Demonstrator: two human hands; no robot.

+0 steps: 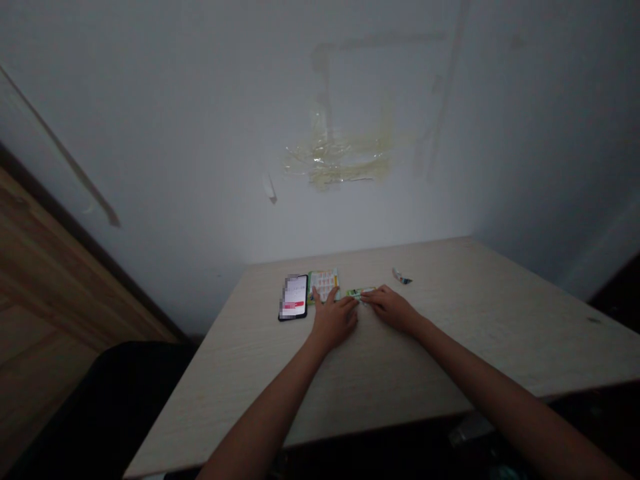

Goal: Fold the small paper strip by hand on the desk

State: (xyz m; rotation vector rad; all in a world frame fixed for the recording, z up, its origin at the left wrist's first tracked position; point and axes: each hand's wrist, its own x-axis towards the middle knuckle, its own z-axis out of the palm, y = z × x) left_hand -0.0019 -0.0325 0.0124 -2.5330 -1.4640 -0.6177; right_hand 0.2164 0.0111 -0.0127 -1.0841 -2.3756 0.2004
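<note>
Both my arms reach out over a pale wooden table (450, 347). My left hand (334, 319) lies palm down with fingers apart, its tips on a small green and white packet (324, 285). My right hand (391, 305) has its fingers pinched together on a small green strip (361, 292) that lies on the table between the two hands. My left fingertips also touch that strip's left end.
A phone (293, 297) with its screen lit lies left of the packet. A small dark and white tube-like item (401, 277) lies farther back on the right. A white wall with old tape marks (340, 160) stands behind. A dark chair (110, 400) sits at lower left.
</note>
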